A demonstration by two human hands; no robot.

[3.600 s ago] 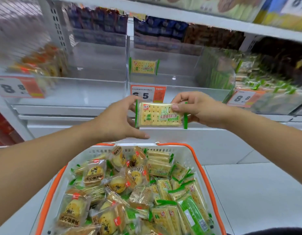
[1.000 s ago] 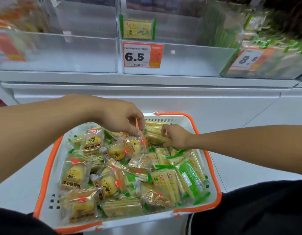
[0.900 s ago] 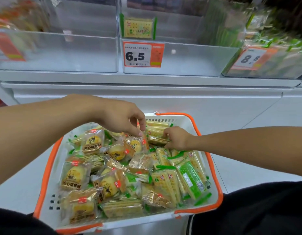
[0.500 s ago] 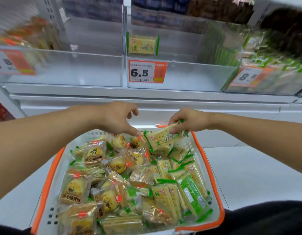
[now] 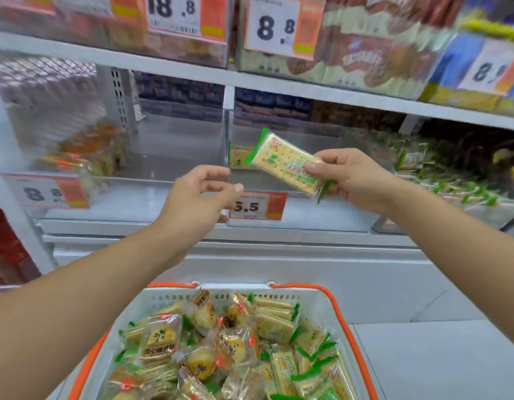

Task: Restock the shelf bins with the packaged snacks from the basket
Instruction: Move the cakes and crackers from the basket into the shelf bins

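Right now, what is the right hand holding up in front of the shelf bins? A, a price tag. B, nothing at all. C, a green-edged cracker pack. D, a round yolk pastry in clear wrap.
C: the right hand pinches a green-edged cracker pack by one end, raised before the bin tagged 6.5, while the left hand holds nothing.

We see open room above the front wall of the clear middle bin (image 5: 307, 215), where only one cracker pack (image 5: 240, 157) stands at the back left. The upper shelf (image 5: 279, 82) caps that opening from above, and a clear divider (image 5: 226, 134) walls it on the left. The left bin (image 5: 128, 197) is mostly bare. Below, the basket (image 5: 333, 307) is crowded with snack packs (image 5: 209, 342).
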